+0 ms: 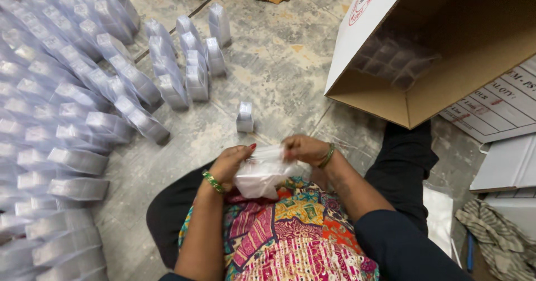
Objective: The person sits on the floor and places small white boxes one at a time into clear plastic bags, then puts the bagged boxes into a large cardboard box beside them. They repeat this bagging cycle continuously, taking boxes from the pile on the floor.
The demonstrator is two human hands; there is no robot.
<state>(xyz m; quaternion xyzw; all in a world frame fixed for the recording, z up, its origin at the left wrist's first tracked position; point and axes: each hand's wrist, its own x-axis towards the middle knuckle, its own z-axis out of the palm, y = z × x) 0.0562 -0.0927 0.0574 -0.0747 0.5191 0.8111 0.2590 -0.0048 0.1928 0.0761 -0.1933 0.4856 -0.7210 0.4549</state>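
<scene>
— What do the hands have?

— A small clear plastic bag (pixel 262 175) with pale contents, held over the lap just above a bright patterned cloth (pixel 285 231). The left hand (pixel 230 163) is curled shut on the bag's left top edge, fingertips pinching the rim. The right hand (pixel 304 148) is closed on the right top edge in the same way, so the bag's mouth is stretched between them.

— How much room is there around it?

— Straight ahead there is a bare patch of stone floor (pixel 279 68). Only one small packed bag (pixel 244 117) stands there, just beyond the hands and apart from them. Past it the floor runs open toward the far edge of the view.

— And to the sides?

— On the left it is crowded. A short cluster of upright packs (pixel 190 57) stands near the middle, and beyond that long rows of packs (pixel 61 91) fill the floor right up to the left edge, some leaning. On the right a big cardboard box (pixel 446 52) lies tipped with its open mouth facing the person, clear bags showing faintly inside; its lower corner comes close to the right knee in dark trousers (pixel 402 158).

— Anything else on that side?

— A flat printed carton (pixel 497 105) under the box, white boards (pixel 508 163) beside it, and a striped rag (pixel 494 236) at the lower right corner. A loose sheet of clear plastic (pixel 438 214) lies by the right leg.
</scene>
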